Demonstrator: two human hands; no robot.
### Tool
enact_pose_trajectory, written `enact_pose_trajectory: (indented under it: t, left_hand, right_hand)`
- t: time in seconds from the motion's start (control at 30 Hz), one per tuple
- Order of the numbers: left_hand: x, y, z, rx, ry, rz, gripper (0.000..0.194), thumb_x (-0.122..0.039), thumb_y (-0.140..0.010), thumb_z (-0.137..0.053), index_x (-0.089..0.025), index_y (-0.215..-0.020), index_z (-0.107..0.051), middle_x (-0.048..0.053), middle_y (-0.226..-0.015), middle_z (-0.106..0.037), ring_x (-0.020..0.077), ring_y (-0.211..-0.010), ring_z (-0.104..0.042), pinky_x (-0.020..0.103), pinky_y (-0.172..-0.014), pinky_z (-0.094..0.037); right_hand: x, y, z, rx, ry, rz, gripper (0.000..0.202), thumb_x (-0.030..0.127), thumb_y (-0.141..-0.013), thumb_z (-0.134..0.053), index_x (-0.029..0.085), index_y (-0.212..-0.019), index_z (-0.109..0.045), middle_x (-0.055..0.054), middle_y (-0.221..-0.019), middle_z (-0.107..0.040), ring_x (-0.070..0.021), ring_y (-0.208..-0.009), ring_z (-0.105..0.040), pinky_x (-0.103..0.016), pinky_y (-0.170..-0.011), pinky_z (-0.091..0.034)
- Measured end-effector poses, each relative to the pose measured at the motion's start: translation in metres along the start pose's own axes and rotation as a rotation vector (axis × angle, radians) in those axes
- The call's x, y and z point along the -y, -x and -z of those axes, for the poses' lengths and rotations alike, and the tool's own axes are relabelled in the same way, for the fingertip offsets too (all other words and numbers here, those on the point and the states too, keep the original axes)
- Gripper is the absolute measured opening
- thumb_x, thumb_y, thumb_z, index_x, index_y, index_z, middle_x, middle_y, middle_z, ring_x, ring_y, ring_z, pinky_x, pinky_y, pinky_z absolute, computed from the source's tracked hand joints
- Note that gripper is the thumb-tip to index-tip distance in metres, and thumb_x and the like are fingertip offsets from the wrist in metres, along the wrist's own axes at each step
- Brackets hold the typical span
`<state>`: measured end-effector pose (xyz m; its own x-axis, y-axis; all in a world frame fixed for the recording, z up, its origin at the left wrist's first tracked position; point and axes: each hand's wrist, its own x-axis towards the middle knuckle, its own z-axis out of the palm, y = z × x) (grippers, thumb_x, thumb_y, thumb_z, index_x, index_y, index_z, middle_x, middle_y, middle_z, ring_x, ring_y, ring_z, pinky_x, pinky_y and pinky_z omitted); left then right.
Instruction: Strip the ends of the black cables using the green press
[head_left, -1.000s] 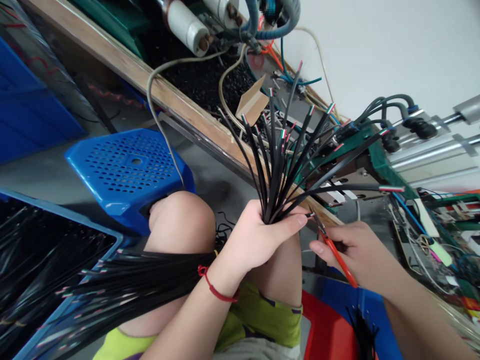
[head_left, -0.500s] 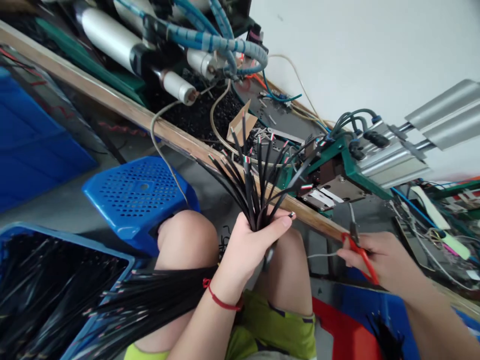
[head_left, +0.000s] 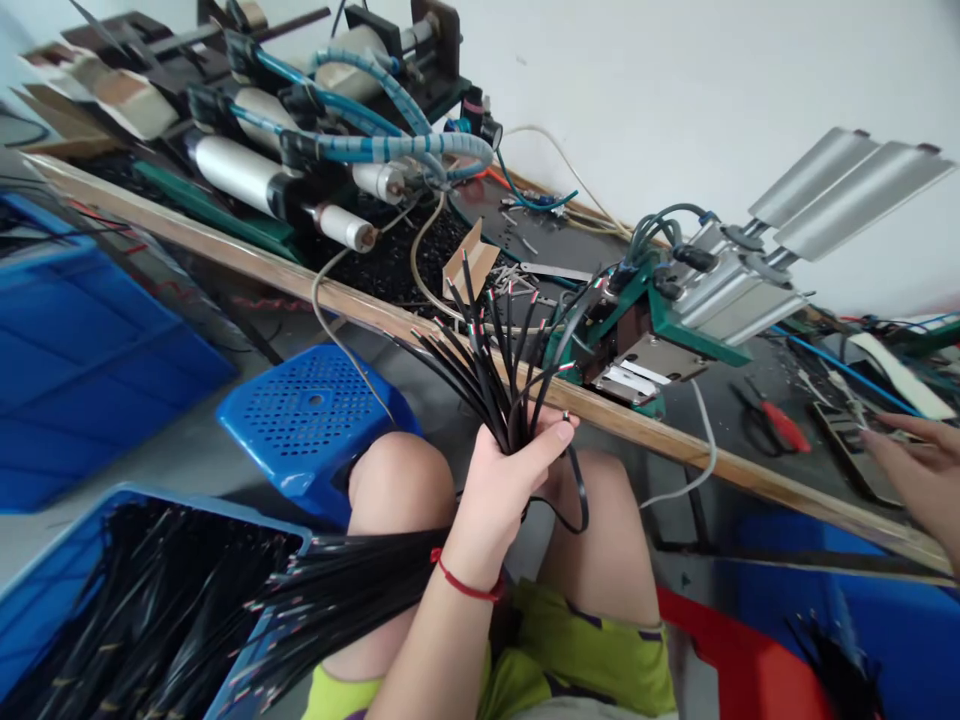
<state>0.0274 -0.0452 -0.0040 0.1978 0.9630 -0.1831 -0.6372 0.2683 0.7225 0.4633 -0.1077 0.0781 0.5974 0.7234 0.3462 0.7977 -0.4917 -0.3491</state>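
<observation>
No legible lettering, no readable numbers, no signs (anywhere visible)

A wood-edged workbench carries a green-framed machine, silver cylinders, a spread of black scraps, scattered grey bits and a folded piece of cardboard; at right, a red-handled tool lies flat on the dark top.

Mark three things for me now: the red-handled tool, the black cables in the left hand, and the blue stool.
Red-handled tool (head_left: 786, 427): head view, on its red handle.
Black cables (head_left: 504, 408): head view, on the bunched lengths below the spread tips.
Blue stool (head_left: 300, 425): head view, on its perforated seat.
</observation>
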Motion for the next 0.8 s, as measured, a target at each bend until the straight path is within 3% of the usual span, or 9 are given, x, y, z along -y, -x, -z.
enact_pose_trajectory:
  t: [0.1,0.13,0.17,0.27,0.33,0.4,0.57,0.7,0.8]
  left_hand:
    - [0.003,-0.001,0.002,-0.001,-0.004,-0.01,0.033,-0.037,-0.076,-0.101,-0.014,-0.088,-0.08,0.007,-0.085,-0.081,0.0012,-0.044,-0.032,0.02,-0.043,-0.022]
    - [0.004,-0.001,0.002,-0.002,-0.007,-0.012,0.032,-0.036,-0.077,-0.101,-0.014,-0.088,-0.08,0.006,-0.084,-0.081,0.0012,-0.044,-0.032,0.02,-0.043,-0.022]
    - [0.004,-0.001,0.002,-0.004,-0.012,-0.014,0.032,-0.036,-0.078,-0.1,-0.014,-0.089,-0.08,0.005,-0.082,-0.079,0.0012,-0.044,-0.031,0.02,-0.043,-0.022]
    - [0.005,-0.002,0.001,-0.011,-0.034,-0.027,0.034,-0.039,-0.079,-0.1,-0.014,-0.091,-0.081,0.0,-0.069,-0.07,0.002,-0.044,-0.029,0.021,-0.044,-0.023]
    - [0.004,-0.001,0.001,-0.019,-0.055,-0.045,0.036,-0.042,-0.079,-0.101,-0.015,-0.091,-0.081,-0.005,-0.059,-0.058,0.0033,-0.044,-0.028,0.021,-0.044,-0.025]
    - [0.003,0.002,0.003,-0.026,-0.076,-0.069,0.038,-0.045,-0.081,-0.101,-0.015,-0.091,-0.081,-0.009,-0.054,-0.048,0.0049,-0.045,-0.028,0.021,-0.044,-0.027]
    - [-0.002,0.007,0.015,-0.042,-0.078,-0.189,0.051,-0.065,-0.089,-0.093,-0.015,-0.092,-0.08,-0.009,-0.054,-0.038,0.0063,-0.047,-0.027,0.022,-0.045,-0.025]
    - [-0.008,0.01,0.021,-0.09,-0.023,-0.291,0.053,-0.068,-0.097,-0.083,-0.017,-0.086,-0.075,-0.009,-0.057,-0.031,0.0066,-0.048,-0.023,0.021,-0.045,-0.022]
    - [-0.013,0.011,0.02,-0.109,0.007,-0.331,0.046,-0.059,-0.097,-0.088,-0.018,-0.081,-0.072,-0.007,-0.061,-0.035,0.0066,-0.049,-0.027,0.021,-0.045,-0.026]
  right_hand:
    - [0.032,0.06,-0.02,-0.163,-0.226,-0.019,0.034,0.051,-0.095,-0.084,0.024,-0.114,-0.089,-0.023,-0.105,-0.086,-0.0333,-0.087,-0.08,-0.05,-0.075,-0.057]
    - [0.05,0.085,-0.029,-0.108,-0.277,0.046,0.031,0.052,-0.097,-0.081,0.024,-0.11,-0.088,-0.02,-0.101,-0.085,-0.0333,-0.086,-0.079,-0.05,-0.076,-0.058]
    - [0.071,0.111,-0.039,0.075,-0.319,0.151,0.029,0.052,-0.102,-0.076,0.026,-0.112,-0.087,-0.017,-0.098,-0.084,-0.0316,-0.085,-0.078,-0.048,-0.078,-0.06]
    - [0.141,0.175,-0.071,0.414,-0.598,0.473,0.037,0.056,-0.108,-0.066,0.029,-0.126,-0.082,-0.01,-0.098,-0.081,-0.026,-0.078,-0.074,-0.04,-0.075,-0.062]
    - [0.18,0.199,-0.086,0.523,-0.731,0.594,0.034,0.055,-0.107,-0.07,0.027,-0.122,-0.082,-0.009,-0.103,-0.082,-0.0259,-0.087,-0.077,-0.038,-0.084,-0.065]
    - [0.203,0.21,-0.095,0.545,-0.846,0.552,0.034,0.048,-0.114,-0.059,0.026,-0.103,-0.082,-0.007,-0.095,-0.081,-0.0219,-0.083,-0.076,-0.033,-0.08,-0.063]
    - [0.202,0.224,-0.107,0.663,-1.051,0.286,0.045,0.055,-0.113,-0.061,0.023,-0.087,-0.079,-0.006,-0.081,-0.077,-0.0166,-0.061,-0.067,-0.027,-0.056,-0.053]
    - [0.193,0.244,-0.127,0.842,-1.354,-0.277,0.056,0.068,-0.097,-0.079,0.019,-0.071,-0.07,-0.01,-0.085,-0.081,-0.0126,-0.05,-0.057,-0.027,-0.047,-0.046]
    - [0.189,0.252,-0.156,0.986,-1.514,-0.71,0.047,0.058,-0.088,-0.089,0.019,-0.072,-0.066,-0.008,-0.085,-0.081,-0.0086,-0.046,-0.048,-0.024,-0.043,-0.039]
